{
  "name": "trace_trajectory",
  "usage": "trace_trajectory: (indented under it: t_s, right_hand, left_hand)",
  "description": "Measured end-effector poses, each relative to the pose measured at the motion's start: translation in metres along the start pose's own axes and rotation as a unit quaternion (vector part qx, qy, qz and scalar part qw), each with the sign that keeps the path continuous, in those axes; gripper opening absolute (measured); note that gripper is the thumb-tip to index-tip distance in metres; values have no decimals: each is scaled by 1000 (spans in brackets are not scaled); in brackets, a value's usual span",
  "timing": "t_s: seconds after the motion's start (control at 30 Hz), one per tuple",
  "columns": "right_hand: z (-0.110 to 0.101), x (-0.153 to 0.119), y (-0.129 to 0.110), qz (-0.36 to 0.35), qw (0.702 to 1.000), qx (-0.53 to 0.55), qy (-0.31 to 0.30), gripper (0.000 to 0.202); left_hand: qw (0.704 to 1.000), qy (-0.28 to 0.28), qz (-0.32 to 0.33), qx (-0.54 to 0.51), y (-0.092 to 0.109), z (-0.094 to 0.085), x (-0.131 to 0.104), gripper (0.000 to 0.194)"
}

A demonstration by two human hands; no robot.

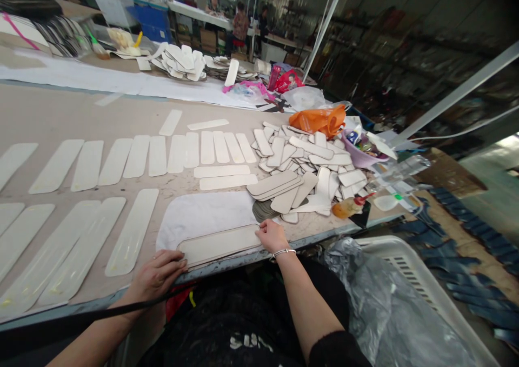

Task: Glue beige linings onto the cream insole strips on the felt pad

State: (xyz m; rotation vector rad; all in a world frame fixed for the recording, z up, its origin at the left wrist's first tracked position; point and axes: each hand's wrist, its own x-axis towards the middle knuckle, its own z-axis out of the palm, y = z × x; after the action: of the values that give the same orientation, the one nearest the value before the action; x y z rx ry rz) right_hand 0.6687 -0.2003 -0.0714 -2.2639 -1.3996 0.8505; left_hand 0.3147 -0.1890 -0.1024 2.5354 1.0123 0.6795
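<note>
A long off-white strip with rounded corners and a dark edge (221, 245) lies along the table's front edge, partly over a white sheet (206, 215). My left hand (160, 272) is closed at its left end, fingers on top and the thumb hidden. At the opposite end, my right hand (273, 237), with a bracelet at the wrist, pinches the corner between thumb and fingers. Just beyond my right hand lies a stack of grey-edged strips (275, 186). A single pale strip with glossy streaks (132, 232) rests left of the sheet.
Rows of pale strips (138, 156) cover the left side of the table (60, 107). A loose heap of strips (304, 156), a glue bottle with a red tip (348, 207), an orange bag (318, 121) and a purple basin (359, 153) stand right. Below is a white crate (389, 242).
</note>
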Motion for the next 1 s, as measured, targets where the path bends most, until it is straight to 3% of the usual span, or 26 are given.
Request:
trace_trajectory:
  t_s: [0.33,0.57,0.8,1.0]
  right_hand:
    - [-3,-1,-3,3,1000,-27,-8,11]
    - [-4,-2,-3,6,1000,-13,-9,12]
    - [-5,-2,-2,3,1000,-2,-8,13]
    - [-4,-3,2,-10,1000,2,5,13]
  left_hand:
    - [999,27,27,-3,18,-10,3,17]
    - [998,33,-28,-36,19,-16,-1,20]
    - [985,128,-115,-5,16,-12,-3,18]
    - [996,72,-34,33,11,-7,-1,19]
